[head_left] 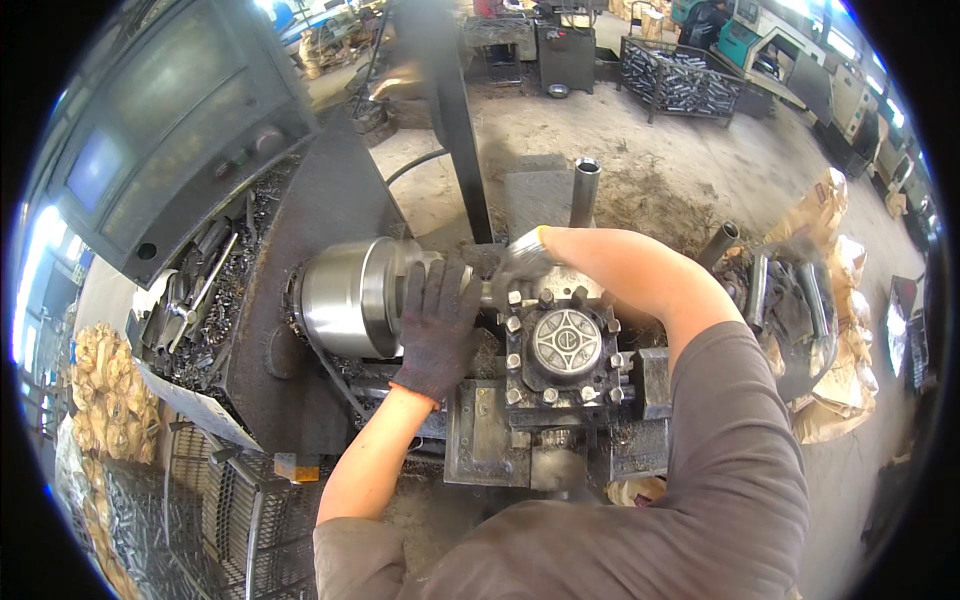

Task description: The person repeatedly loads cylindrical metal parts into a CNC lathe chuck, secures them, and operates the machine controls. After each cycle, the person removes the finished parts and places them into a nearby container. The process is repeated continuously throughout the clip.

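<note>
My left hand [438, 335], in a dark work glove, lies with its fingers stretched out against the right end of a lathe's shiny round chuck [345, 300]. The fingers cover part of the chuck's face and whatever sits in it. Just beyond the square tool post [566, 343] is my right hand [524, 262], gloved too and smeared by motion. Its fingers are too blurred to show whether they grip anything. Bolts ring the tool post, which has a round embossed cap on top. Behind it a metal tube [585, 190] stands upright.
Metal chips and tools fill a tray [200, 290] left of the chuck. A dark post [460, 150] rises behind the lathe. At the right are another tube [718, 245] and brown paper sacks [845, 330]. A wire crate [680, 80] of metal parts stands farther back.
</note>
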Tool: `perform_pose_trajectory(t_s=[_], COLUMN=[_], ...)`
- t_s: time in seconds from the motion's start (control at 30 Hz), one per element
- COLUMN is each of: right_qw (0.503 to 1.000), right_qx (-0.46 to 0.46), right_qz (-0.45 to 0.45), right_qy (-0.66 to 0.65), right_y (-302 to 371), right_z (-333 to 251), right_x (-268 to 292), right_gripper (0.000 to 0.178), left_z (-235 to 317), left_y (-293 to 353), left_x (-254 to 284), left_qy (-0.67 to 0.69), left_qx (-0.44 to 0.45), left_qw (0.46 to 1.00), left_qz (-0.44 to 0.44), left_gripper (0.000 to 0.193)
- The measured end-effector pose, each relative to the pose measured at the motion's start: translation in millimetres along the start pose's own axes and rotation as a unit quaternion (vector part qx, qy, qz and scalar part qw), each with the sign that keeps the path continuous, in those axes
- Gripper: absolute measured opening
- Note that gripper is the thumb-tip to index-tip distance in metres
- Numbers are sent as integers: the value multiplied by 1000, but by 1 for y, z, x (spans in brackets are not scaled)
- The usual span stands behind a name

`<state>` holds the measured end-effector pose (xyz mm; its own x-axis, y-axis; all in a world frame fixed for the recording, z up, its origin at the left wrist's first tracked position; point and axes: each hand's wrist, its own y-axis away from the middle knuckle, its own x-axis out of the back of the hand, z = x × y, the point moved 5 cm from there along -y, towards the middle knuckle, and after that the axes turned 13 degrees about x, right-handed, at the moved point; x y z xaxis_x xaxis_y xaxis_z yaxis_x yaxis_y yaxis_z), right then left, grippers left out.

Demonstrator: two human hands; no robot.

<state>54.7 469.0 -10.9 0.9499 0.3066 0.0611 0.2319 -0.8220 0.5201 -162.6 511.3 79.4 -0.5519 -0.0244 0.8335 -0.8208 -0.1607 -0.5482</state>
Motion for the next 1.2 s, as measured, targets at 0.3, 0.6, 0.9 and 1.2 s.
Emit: perform_pose_trajectory(t_s=[0.3,0.6,0.9,1.2], right_qw=[762,864,605,522], right_qx=[417,23,-140,-489], right_qz=[-46,457,747,698], right_qy=[493,209,-237,17], right_y=[33,277,399,418], right_z=[10,109,346,463], right_x=[-6,-58,-433,-499], right_gripper=[42,76,34,44], left_z=[0,3,60,88], left_y=[-30,-56,-249,-298], left_x=[-52,-37,-103,-206], left_qy=[-111,-196,-98,-14], left_qx=[-27,-6,-27,43], left_qw=[992,956,980,932], left_qz=[-54,-219,-172,-360], left_gripper=[55,72,113,82])
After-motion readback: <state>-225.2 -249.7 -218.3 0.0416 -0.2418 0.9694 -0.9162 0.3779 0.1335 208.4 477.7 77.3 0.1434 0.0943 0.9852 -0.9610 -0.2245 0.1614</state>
